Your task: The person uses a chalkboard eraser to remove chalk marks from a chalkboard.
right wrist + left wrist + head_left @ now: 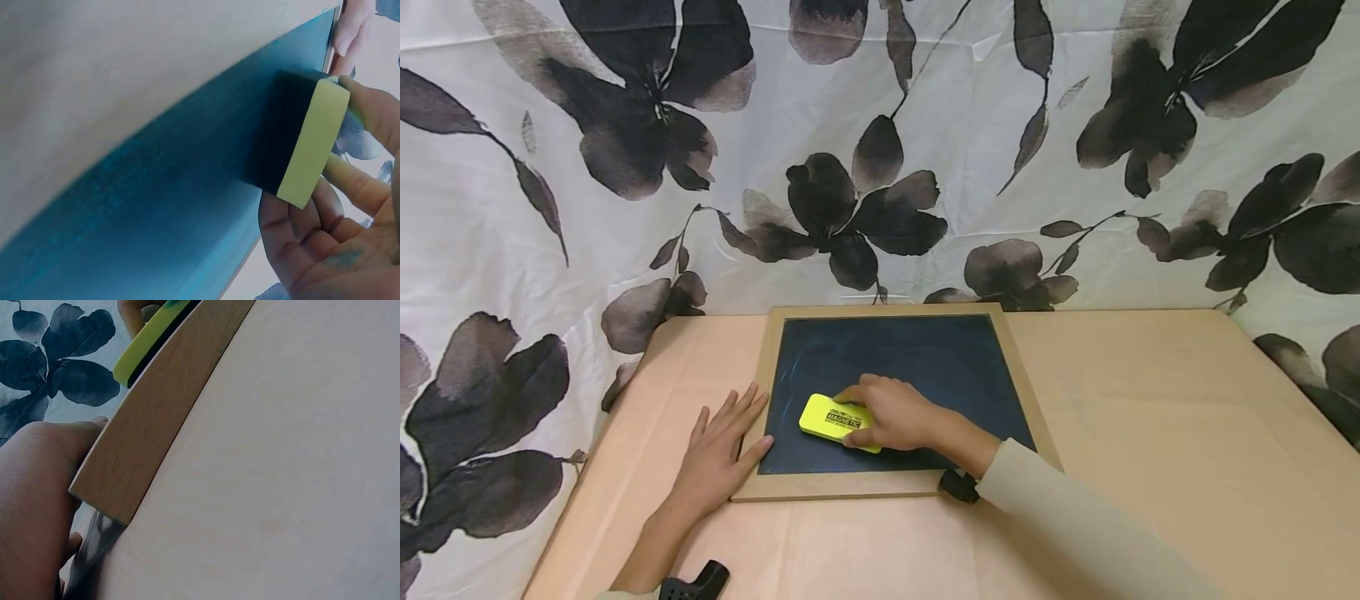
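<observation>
A chalkboard (887, 358) in a pale wooden frame (842, 486) lies on the table, with faint chalk streaks at its left side. On its lower middle sits a yellow magnetic eraser (827, 419), which my right hand (898, 414) grips by its right end between thumb and fingers. The right wrist view shows the eraser's dark felt side (278, 128) against the board, and a bluish smear on my palm. My left hand (718, 458) rests with fingers extended along the frame's left edge, thumb over the lower left corner.
A pale table surface (1150, 417) extends on both sides of the board. Behind it hangs a white cloth (985, 108) with dark flower prints. Black wrist cameras sit below the left hand (696, 581) and by the right wrist.
</observation>
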`<act>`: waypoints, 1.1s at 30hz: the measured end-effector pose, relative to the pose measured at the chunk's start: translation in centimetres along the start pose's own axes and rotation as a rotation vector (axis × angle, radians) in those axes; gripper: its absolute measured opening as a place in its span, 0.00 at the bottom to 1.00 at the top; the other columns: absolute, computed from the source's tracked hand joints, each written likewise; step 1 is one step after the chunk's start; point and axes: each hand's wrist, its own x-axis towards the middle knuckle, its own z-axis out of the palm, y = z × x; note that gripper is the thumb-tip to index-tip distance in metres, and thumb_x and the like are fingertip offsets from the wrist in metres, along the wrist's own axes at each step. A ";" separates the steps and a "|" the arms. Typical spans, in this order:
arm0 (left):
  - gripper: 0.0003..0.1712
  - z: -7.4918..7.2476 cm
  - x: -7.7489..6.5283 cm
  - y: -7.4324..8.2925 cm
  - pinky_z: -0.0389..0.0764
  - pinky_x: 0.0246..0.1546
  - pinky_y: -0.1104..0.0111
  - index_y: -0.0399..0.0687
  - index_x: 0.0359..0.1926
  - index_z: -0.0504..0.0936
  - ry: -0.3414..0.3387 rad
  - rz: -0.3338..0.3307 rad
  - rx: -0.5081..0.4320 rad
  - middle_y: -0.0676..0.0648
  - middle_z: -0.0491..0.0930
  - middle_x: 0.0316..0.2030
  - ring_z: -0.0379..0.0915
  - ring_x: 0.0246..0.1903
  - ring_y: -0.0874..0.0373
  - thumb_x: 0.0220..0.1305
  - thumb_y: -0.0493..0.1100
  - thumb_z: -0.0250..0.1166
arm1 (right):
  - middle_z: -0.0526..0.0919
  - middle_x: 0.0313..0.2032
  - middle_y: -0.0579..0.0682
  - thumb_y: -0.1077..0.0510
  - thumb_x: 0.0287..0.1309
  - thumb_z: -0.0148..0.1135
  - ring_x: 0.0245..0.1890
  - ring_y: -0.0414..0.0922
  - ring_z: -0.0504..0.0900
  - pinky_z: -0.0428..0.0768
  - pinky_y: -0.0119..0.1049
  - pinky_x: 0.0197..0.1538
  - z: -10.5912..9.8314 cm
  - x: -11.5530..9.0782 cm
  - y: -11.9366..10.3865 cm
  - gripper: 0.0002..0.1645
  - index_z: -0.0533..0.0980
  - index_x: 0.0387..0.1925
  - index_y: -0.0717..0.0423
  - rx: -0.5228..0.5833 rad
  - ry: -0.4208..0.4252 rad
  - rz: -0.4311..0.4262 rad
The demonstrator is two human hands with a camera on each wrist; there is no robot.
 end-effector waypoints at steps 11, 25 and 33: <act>0.36 -0.3 0.4 0.2 0.42 0.63 0.37 0.46 0.69 0.65 -0.014 0.006 -0.012 0.42 0.59 0.70 0.50 0.68 0.37 0.65 0.55 0.61 | 0.73 0.34 0.40 0.41 0.49 0.71 0.31 0.39 0.69 0.69 0.33 0.32 -0.5 -1.8 0.7 0.34 0.77 0.57 0.46 0.017 0.003 0.006; 0.36 -0.7 0.5 -0.4 0.41 0.63 0.37 0.48 0.70 0.64 -0.018 0.020 -0.028 0.43 0.58 0.70 0.50 0.68 0.37 0.65 0.54 0.61 | 0.77 0.35 0.43 0.44 0.44 0.75 0.32 0.41 0.73 0.73 0.35 0.33 -3.9 -5.1 3.4 0.35 0.78 0.55 0.52 0.086 0.270 0.175; 0.36 -0.5 0.7 -0.5 0.41 0.63 0.36 0.49 0.70 0.64 -0.019 0.021 -0.042 0.43 0.58 0.70 0.50 0.68 0.37 0.65 0.53 0.61 | 0.79 0.37 0.51 0.49 0.46 0.75 0.32 0.45 0.76 0.76 0.36 0.33 -6.2 -9.0 7.2 0.36 0.77 0.55 0.60 0.147 0.390 0.301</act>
